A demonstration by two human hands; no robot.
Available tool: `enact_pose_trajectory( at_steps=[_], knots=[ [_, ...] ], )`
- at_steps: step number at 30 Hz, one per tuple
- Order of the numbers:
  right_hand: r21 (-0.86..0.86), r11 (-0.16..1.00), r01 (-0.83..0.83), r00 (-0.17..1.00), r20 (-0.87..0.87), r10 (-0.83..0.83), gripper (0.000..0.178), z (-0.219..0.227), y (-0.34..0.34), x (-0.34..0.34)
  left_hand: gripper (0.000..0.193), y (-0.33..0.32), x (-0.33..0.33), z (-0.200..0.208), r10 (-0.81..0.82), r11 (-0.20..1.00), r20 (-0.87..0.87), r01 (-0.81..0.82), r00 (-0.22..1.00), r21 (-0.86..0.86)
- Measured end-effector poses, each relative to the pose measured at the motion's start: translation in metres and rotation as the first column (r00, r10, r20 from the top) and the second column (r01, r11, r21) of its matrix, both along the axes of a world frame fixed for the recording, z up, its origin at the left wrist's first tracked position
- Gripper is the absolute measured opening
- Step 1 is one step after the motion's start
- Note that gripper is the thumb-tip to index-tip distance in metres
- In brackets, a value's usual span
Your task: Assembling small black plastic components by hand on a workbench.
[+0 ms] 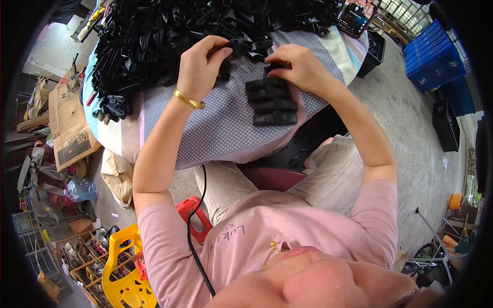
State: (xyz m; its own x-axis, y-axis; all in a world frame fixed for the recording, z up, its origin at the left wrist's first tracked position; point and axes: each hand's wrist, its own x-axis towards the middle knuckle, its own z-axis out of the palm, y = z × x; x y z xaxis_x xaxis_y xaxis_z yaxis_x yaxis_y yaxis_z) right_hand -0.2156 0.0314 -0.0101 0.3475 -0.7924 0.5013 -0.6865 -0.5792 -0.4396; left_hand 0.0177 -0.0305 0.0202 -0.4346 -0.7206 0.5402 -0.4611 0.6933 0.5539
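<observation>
Gripping a black plastic piece (237, 47) at the heap's edge, the left hand (201, 66) is closed around it. The right hand (303, 65) pinches another black piece (276, 66) just above a neat stack of black pieces (272, 101) near the worktop's (205, 128) front edge. A large black heap (169, 36) crowds the worktop's far side.

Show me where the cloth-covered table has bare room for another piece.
Bare dotted cloth lies between the left hand with its wrist and the row of black pieces, down to the near table edge. A small patch sits right of the right hand. The far side is crowded by the black heap.
</observation>
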Motion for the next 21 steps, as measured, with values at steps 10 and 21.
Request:
enact_pose_trajectory(
  at_steps=[10, 21],
  knots=[
    [0.057, 0.994, -0.089, 0.993, -0.069, 0.093, 0.030, 0.006, 0.027, 0.007, 0.015, 0.015, -0.014, -0.022, -0.200, 0.963, 0.199, 0.230, 0.959, -0.143],
    [0.150, 0.974, 0.169, 0.985, 0.021, -0.174, 0.021, 0.016, 0.026, -0.003, 0.022, 0.031, -0.003, -0.005, -0.032, 0.981, 0.473, 0.118, 0.881, -0.153]
  ],
)
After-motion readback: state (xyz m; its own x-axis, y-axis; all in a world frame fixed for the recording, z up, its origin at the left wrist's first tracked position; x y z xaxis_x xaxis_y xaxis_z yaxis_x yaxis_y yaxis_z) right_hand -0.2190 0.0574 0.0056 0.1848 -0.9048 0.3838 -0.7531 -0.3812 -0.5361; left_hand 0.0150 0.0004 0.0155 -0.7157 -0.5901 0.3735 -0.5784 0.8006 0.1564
